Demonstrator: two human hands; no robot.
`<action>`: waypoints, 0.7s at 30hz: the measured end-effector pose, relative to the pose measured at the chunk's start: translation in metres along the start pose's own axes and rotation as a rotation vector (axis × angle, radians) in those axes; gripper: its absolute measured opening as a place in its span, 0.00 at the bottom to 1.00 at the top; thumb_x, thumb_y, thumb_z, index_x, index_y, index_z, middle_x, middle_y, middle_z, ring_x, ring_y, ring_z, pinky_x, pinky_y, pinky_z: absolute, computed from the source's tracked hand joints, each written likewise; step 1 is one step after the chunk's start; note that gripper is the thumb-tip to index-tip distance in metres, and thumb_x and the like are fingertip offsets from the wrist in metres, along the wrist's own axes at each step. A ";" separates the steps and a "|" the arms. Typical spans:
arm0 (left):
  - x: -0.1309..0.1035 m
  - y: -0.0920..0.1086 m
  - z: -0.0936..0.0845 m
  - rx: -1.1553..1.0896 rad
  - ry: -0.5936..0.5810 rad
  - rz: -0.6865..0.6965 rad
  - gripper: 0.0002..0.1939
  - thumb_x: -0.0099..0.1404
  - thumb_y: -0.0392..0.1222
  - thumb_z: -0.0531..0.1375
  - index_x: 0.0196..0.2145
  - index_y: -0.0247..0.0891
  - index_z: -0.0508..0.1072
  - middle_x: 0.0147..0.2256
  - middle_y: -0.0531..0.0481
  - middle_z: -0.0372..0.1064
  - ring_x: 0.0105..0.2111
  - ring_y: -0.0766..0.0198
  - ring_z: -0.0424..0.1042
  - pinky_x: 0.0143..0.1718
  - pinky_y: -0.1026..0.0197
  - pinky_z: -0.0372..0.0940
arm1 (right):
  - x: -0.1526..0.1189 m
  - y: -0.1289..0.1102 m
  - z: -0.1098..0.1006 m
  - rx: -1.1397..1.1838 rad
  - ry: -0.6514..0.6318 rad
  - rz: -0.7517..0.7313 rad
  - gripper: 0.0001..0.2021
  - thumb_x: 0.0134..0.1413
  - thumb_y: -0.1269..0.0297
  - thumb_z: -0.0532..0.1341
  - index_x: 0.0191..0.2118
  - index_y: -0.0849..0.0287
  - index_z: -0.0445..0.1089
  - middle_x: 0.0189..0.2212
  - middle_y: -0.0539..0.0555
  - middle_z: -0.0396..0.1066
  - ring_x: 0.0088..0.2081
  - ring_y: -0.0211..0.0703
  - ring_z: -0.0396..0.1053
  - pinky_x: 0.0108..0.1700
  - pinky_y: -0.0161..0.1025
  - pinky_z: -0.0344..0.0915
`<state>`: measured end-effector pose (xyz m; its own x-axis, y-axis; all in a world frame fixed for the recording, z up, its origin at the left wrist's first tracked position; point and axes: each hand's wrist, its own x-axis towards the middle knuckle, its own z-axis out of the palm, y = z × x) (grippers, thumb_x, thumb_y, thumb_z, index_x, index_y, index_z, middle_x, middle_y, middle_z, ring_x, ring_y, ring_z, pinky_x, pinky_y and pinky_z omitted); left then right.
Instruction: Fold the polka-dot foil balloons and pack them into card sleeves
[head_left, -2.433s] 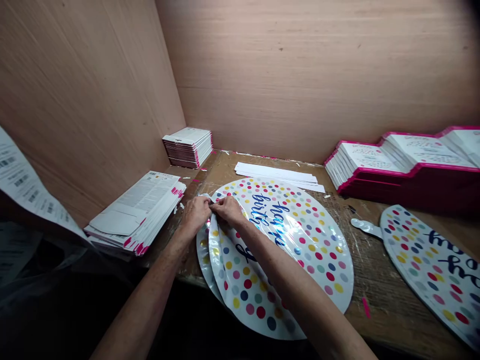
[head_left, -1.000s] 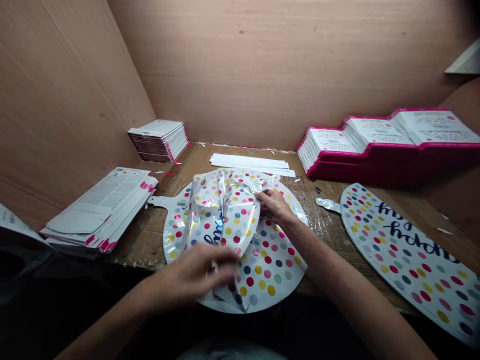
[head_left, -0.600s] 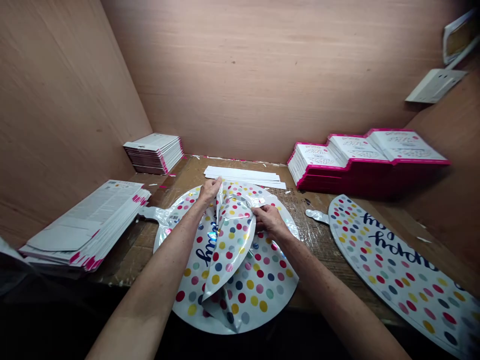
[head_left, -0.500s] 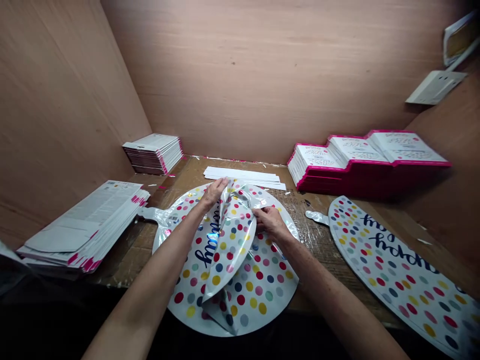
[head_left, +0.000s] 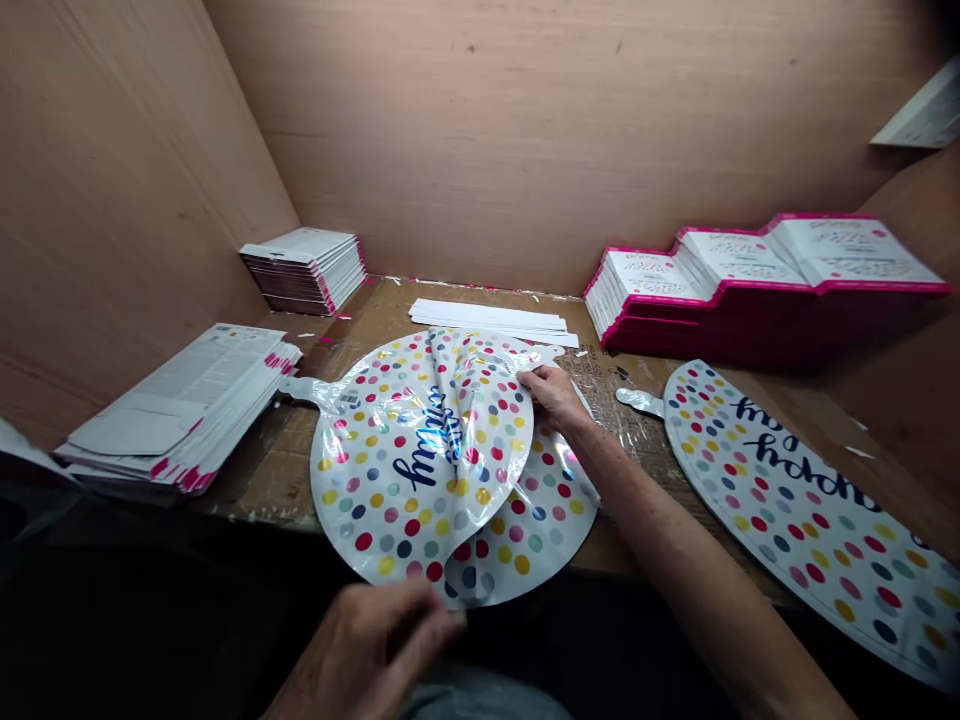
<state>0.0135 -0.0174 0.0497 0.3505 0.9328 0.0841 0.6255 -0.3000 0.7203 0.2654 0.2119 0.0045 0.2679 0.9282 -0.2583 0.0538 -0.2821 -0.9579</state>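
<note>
A flat white foil balloon (head_left: 360, 520) with coloured dots and blue lettering lies on the worktop. One layer is folded over toward the right, and a crease runs down its middle. My right hand (head_left: 553, 392) pinches the upper right edge of the balloon, beside a pale tab. Low in the view, my left hand (head_left: 375, 640) hangs just in front of the balloon's near edge. Motion smears its fingers, so any grip there cannot be made out. A folded dotted foil balloon (head_left: 795, 510) lies at the right, its silvery neck pointing left.
White cards with pink edges are stacked at the left front (head_left: 180, 400), left back (head_left: 300, 270) and, in a stepped pile (head_left: 772, 270), right back. White paper strips (head_left: 487, 318) lie behind the balloon. Wooden panels (head_left: 450, 140) enclose the cardboard-covered worktop (head_left: 390, 305).
My left hand has left the balloon's top and come down toward me to its near edge. The folded layer now lies flatter and further right. My right hand keeps its pinch.
</note>
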 end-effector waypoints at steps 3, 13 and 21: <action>0.023 0.022 0.016 0.161 0.446 0.367 0.08 0.62 0.44 0.64 0.30 0.38 0.72 0.22 0.55 0.70 0.21 0.70 0.70 0.26 0.69 0.65 | -0.004 -0.006 -0.004 0.005 0.015 -0.016 0.09 0.46 0.66 0.61 0.22 0.56 0.60 0.11 0.42 0.56 0.13 0.32 0.53 0.14 0.30 0.50; 0.015 0.007 0.122 0.616 0.275 0.085 0.32 0.67 0.54 0.54 0.57 0.24 0.67 0.52 0.29 0.70 0.50 0.42 0.71 0.47 0.43 0.69 | -0.005 -0.026 -0.011 -0.119 0.009 -0.170 0.10 0.49 0.60 0.61 0.25 0.58 0.62 0.16 0.44 0.64 0.19 0.32 0.62 0.21 0.28 0.62; 0.006 0.014 0.119 0.546 0.045 0.327 0.30 0.63 0.54 0.61 0.53 0.26 0.71 0.53 0.29 0.70 0.51 0.43 0.71 0.47 0.48 0.71 | -0.016 0.018 -0.057 -0.413 0.034 -0.199 0.10 0.47 0.57 0.63 0.25 0.59 0.67 0.16 0.47 0.68 0.17 0.36 0.64 0.17 0.30 0.57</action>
<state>0.1070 -0.0401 -0.0217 0.5614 0.7796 0.2775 0.7603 -0.6183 0.1990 0.3170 0.1784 -0.0017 0.2446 0.9676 -0.0632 0.4848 -0.1784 -0.8562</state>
